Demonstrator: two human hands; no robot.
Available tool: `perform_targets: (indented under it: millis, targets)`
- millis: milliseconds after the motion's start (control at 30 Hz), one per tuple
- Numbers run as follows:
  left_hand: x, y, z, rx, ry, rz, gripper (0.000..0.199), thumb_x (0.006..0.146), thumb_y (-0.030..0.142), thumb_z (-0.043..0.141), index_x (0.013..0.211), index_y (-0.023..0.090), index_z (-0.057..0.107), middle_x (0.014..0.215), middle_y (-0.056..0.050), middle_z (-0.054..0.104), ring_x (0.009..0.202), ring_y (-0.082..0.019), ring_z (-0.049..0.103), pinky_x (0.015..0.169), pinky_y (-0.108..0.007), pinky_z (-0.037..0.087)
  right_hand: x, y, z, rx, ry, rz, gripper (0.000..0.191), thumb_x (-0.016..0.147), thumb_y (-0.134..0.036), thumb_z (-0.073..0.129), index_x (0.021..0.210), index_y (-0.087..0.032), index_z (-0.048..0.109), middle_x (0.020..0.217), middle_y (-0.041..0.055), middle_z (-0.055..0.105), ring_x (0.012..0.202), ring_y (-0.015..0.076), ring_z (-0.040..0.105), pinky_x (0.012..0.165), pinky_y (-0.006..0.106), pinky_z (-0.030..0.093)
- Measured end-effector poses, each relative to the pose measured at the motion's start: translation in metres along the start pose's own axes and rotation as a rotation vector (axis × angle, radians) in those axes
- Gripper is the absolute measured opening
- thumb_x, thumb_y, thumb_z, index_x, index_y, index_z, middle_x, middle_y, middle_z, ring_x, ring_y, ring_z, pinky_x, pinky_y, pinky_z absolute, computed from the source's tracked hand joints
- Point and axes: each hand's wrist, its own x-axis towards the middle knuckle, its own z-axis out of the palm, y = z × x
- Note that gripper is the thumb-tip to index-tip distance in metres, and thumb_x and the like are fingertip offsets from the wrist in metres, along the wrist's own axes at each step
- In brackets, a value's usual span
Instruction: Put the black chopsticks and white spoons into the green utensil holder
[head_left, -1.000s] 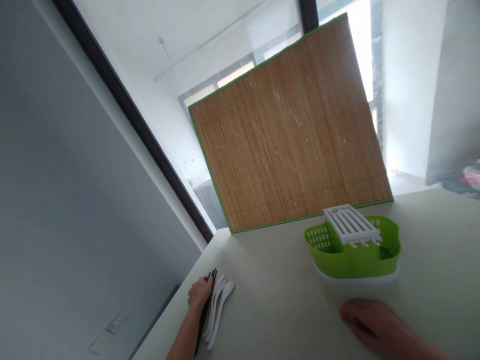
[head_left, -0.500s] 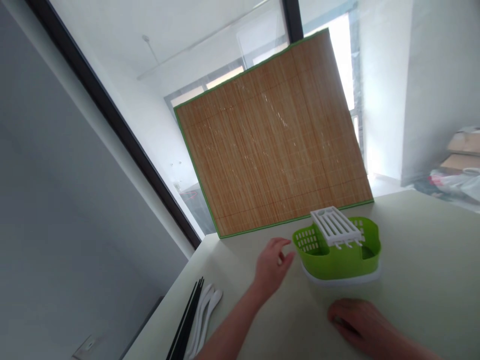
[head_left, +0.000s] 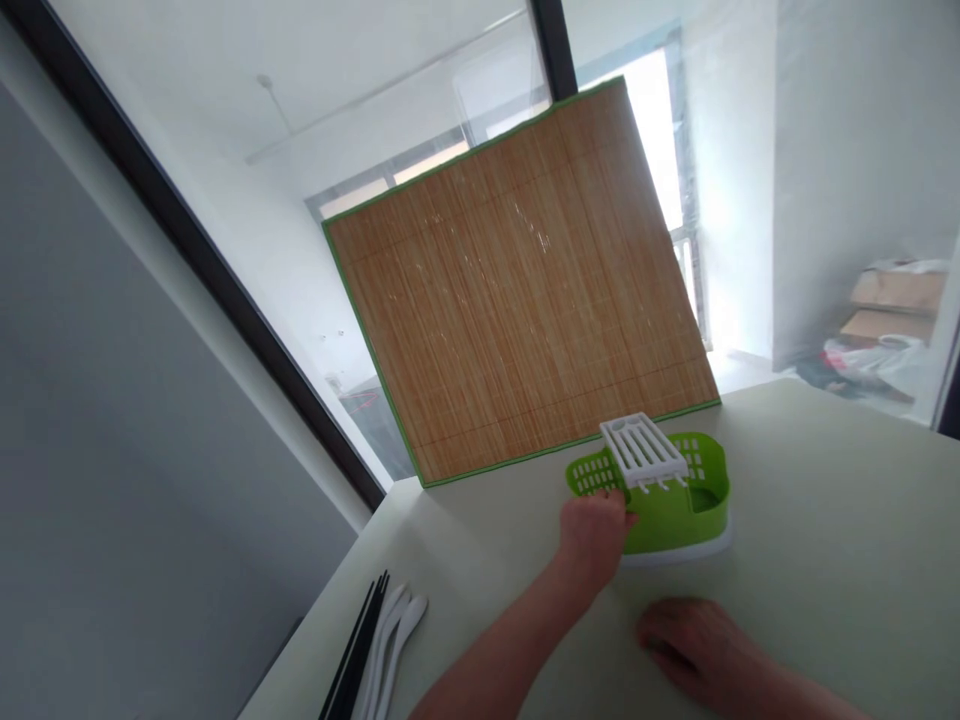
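Green basket (head_left: 667, 522) stands behind the left grip (head_left: 596, 530), its near-left side partly covered.

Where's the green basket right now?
In the head view, the green basket stands right of centre on the table, before the bamboo mat, with the left hand at its left end.

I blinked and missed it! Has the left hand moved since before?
Yes. The left hand went right across the table, away from the black chopsticks, to the green basket.
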Motion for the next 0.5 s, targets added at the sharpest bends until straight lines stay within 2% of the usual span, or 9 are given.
perform_targets:
  millis: [100, 200, 300, 500]
  targets:
    - [0.008, -0.021, -0.005, 0.025, -0.022, -0.029, 0.024, 0.084, 0.042, 0.058, 0.09, 0.019, 0.065, 0.09, -0.005, 0.07, 0.081, -0.02, 0.066, 0.069, -0.028, 0.048, 0.0, 0.0, -0.002, -0.004, -0.011, -0.006, 0.019, 0.076, -0.011, 0.051, 0.087, -0.023, 0.06, 0.082, -0.0009, 0.065, 0.076, 0.0171, 0.061, 0.069, 0.025, 0.037]
    - [0.011, -0.056, -0.014, 0.062, -0.017, -0.087, 0.026, 0.085, 0.045, 0.056, 0.091, 0.021, 0.065, 0.093, -0.006, 0.07, 0.086, -0.02, 0.065, 0.072, -0.029, 0.047, 0.0, -0.002, -0.005, -0.016, -0.025, -0.01, 0.019, 0.076, -0.01, 0.05, 0.087, -0.023, 0.059, 0.082, -0.0009, 0.065, 0.076, 0.0165, 0.061, 0.069, 0.024, 0.037]
    - [0.006, -0.104, -0.025, 0.101, -0.01, -0.164, 0.026, 0.086, 0.043, 0.056, 0.092, 0.02, 0.065, 0.093, -0.007, 0.07, 0.088, -0.022, 0.065, 0.074, -0.03, 0.046, 0.001, -0.003, -0.007, -0.048, -0.031, -0.023, 0.018, 0.079, -0.011, 0.048, 0.086, -0.023, 0.059, 0.081, 0.0, 0.065, 0.075, 0.017, 0.061, 0.068, 0.025, 0.038]
    - [-0.021, -0.217, -0.045, 0.175, -0.018, -0.352, 0.024, 0.088, 0.039, 0.053, 0.092, 0.018, 0.065, 0.093, -0.008, 0.069, 0.089, -0.022, 0.064, 0.076, -0.029, 0.043, -0.002, 0.0, -0.003, -0.043, -0.022, -0.06, 0.017, 0.086, -0.014, 0.044, 0.087, -0.023, 0.058, 0.079, 0.0013, 0.064, 0.074, 0.0171, 0.062, 0.069, 0.025, 0.04]
